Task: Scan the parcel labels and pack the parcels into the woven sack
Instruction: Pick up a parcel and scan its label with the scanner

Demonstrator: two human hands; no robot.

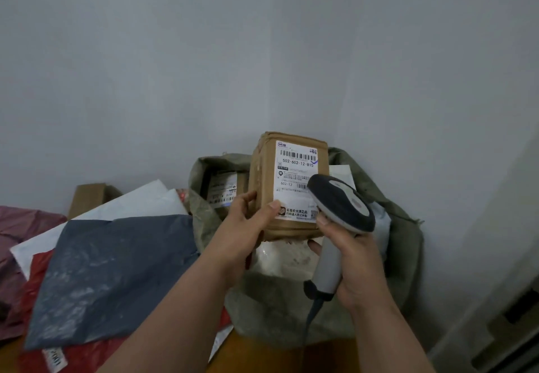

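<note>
The left hand [242, 227] grips a brown cardboard box [264, 186] at its lower left corner, thumb pressed on the front face and fingers curled round the side, holding it upright in the air above the open sack [390, 227]. A white label [294, 174] with a barcode covers most of the box's front face. The right hand [355, 267] is closed round the pale handle of a scanner [339, 206], whose dark head sits just in front of the label's lower right part and hides that corner. A cable hangs down from the scanner's handle. Directly beneath the box, the grey-green woven sack stands open against the wall, with a second labelled box [223, 189] inside near its left rim and a pale plastic-wrapped parcel [284, 259] lying lower in it. To the left of the sack, a dark blue mailing bag [116, 273] lies on top of white and red bags on the desk [262, 355], with another cardboard box [90, 196] behind them near the wall.
</note>
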